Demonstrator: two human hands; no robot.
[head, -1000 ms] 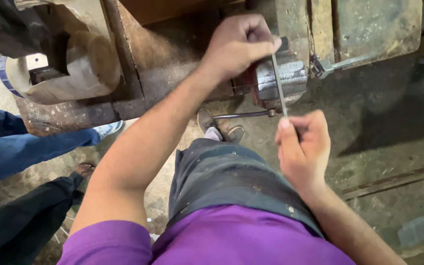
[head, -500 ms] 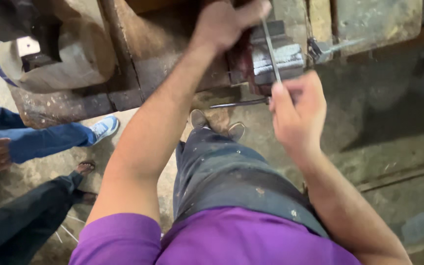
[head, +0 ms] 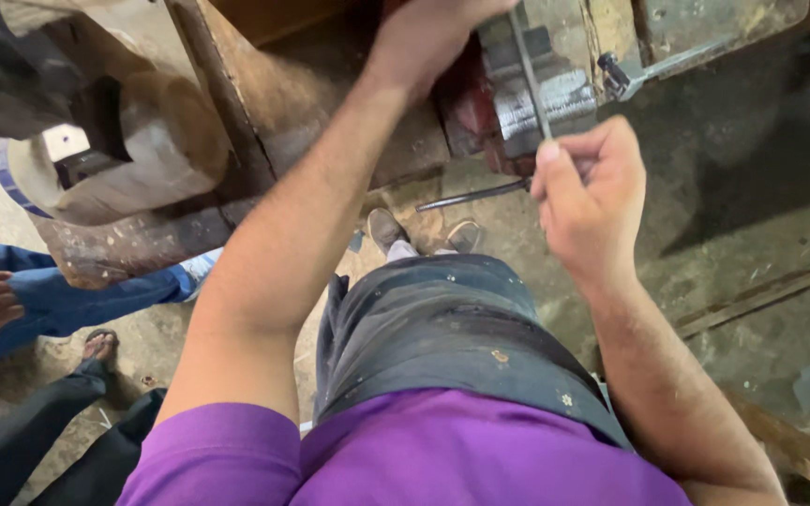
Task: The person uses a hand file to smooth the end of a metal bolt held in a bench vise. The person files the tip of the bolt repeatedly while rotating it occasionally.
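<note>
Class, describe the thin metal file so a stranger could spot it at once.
Find the wooden workbench at top, then the grey vise on its edge. The file is the slim flat strip running across the vise between left hand and right hand, unlike the dark vise handle below.

No package, label, sign or screen shows anywhere in this view, neither on the worn wooden bench (head: 264,103) nor on the dusty floor (head: 752,234) below.
</note>
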